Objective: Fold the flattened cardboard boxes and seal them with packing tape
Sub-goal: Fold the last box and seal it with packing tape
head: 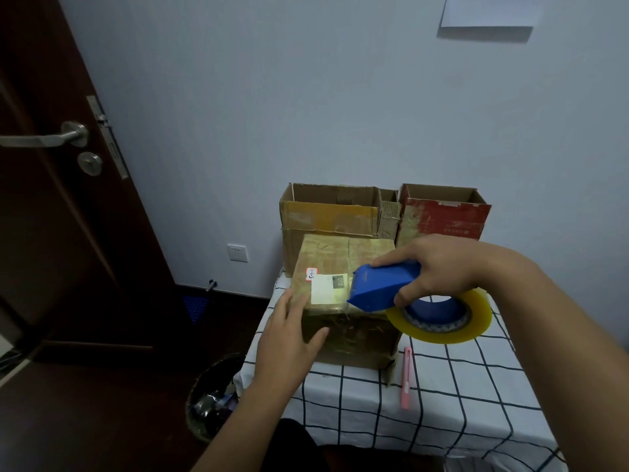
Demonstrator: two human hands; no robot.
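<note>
Roughly: 4 boxes [343, 287], 1 tape dispenser [384, 286].

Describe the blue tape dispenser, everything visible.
The tape dispenser has a blue plastic body and carries a roll of clear yellowish tape at its rear. The right hand grips it from above. Its nose rests on the top near edge of the closed box, beside the white label.

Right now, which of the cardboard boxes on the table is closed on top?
The front box with the white label, held by the left hand. The brown box and red box behind stand open-topped.
</note>
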